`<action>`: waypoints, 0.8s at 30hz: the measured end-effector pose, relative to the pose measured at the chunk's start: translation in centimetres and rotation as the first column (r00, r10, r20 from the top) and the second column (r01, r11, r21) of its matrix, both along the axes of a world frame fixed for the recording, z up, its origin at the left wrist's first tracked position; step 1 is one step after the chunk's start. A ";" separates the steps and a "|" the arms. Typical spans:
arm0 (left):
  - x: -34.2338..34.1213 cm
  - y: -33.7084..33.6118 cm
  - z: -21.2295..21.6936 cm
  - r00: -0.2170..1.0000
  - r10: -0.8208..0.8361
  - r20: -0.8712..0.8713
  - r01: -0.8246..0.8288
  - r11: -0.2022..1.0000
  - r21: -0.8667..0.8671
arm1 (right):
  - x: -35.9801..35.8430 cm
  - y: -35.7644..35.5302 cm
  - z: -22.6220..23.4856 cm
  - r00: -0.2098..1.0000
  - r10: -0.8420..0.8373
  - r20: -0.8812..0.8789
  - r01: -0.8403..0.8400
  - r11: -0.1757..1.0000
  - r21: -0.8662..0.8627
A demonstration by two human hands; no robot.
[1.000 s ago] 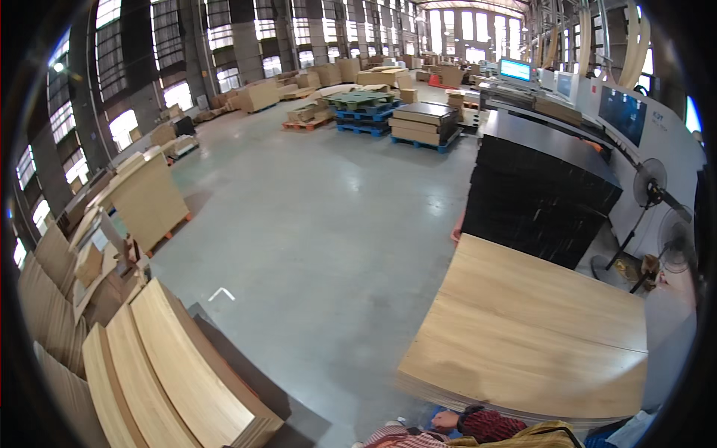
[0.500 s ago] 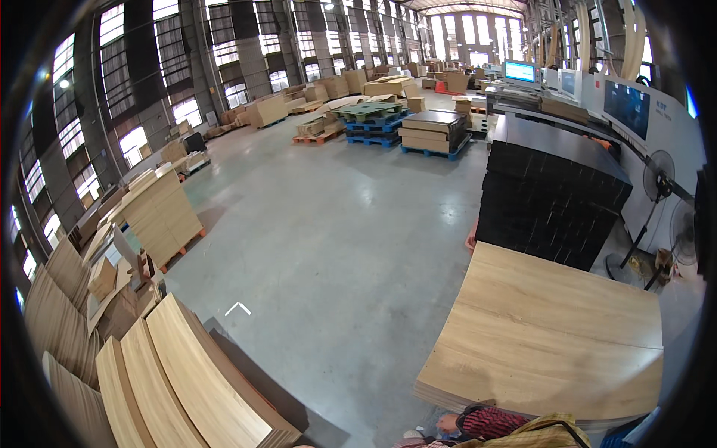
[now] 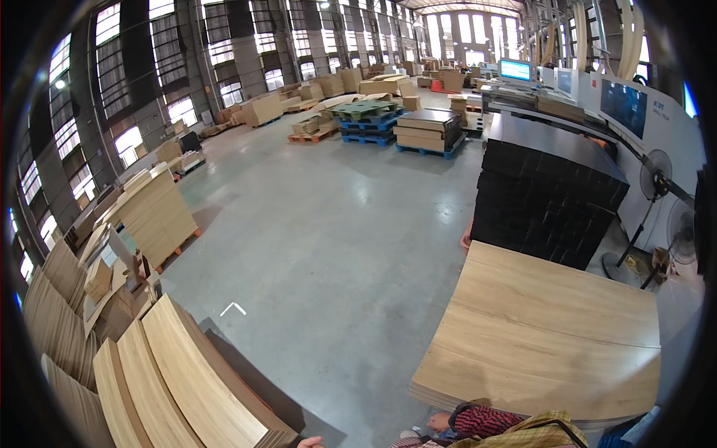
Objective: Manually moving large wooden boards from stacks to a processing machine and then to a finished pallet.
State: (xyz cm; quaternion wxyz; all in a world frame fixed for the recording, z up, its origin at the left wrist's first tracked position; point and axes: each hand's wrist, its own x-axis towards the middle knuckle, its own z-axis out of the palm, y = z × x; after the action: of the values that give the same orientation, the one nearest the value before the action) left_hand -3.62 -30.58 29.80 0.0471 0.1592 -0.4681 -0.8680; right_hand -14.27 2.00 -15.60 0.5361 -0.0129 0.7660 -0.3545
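Observation:
My right hand (image 3: 439,422) hangs low at the bottom of the view, below a dark red and black patterned sleeve (image 3: 485,421). It is beside the near left corner of a stack of light wood-grain panels (image 3: 545,328); nothing shows in it, and its fingers are too small to read. At the lower edge a bit of my left hand (image 3: 309,442) comes in, close to the near end of another wood-grain panel stack (image 3: 202,373). The frame cuts off most of that hand, so its fingers are hidden.
A tall stack of black panels (image 3: 545,198) stands behind the right-hand panels, beside a standing fan (image 3: 657,173). Board stacks (image 3: 160,213) line the left side. Farther off are blue pallets (image 3: 367,139) with loads. Grey floor (image 3: 321,246) runs between, with a white corner mark (image 3: 233,307).
More of my left hand has come into view at the lower edge. My right hand has shifted slightly left, and the whole scene has slid a little left in the view.

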 end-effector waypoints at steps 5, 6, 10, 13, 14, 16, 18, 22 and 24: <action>-0.7 0.8 -0.1 0.999 0.020 0.031 -0.021 1.000 0.021 | 0.6 1.1 -0.3 0.910 0.401 -0.105 -0.379 0.908 0.181; -0.8 0.9 -0.2 0.999 0.018 0.031 -0.019 1.000 0.020 | 0.9 1.4 -0.2 0.959 0.263 -0.106 -0.249 0.959 0.132; -1.4 1.3 -0.4 0.998 -0.002 0.062 -0.001 0.999 0.039 | 1.1 2.0 -0.9 0.995 0.051 -0.086 -0.040 0.992 0.120; -1.8 1.9 -0.7 0.997 -0.018 0.073 0.015 0.999 0.042 | 0.9 2.0 -0.5 0.998 0.034 -0.047 -0.027 0.991 0.130; -1.9 2.2 -0.7 0.997 -0.025 0.073 0.022 0.999 0.043 | 0.8 2.1 -0.5 0.998 0.031 -0.047 -0.025 0.991 0.129; -2.2 2.6 -0.5 0.996 -0.036 0.077 0.035 0.999 0.020 | 0.5 2.3 -0.3 0.999 0.028 0.030 -0.031 0.995 0.090; -2.5 2.9 -0.7 0.996 -0.045 0.082 0.045 0.999 -0.004 | 0.5 2.4 -0.1 0.994 0.107 -0.016 -0.105 0.988 0.110; -2.5 3.0 -1.7 0.998 -0.033 0.062 0.034 0.999 -0.001 | 0.1 2.3 -1.2 0.958 0.279 -0.073 -0.268 0.954 0.131; -1.9 2.7 -1.8 0.998 0.017 0.064 -0.017 1.000 -0.010 | -0.2 1.4 -1.4 0.960 0.279 -0.032 -0.275 0.955 0.110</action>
State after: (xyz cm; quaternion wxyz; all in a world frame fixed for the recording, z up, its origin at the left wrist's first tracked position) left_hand -5.56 -27.92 27.99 0.0402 0.1908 -0.4723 -0.8596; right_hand -14.43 3.45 -16.98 0.5621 -0.1006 0.7866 -0.2350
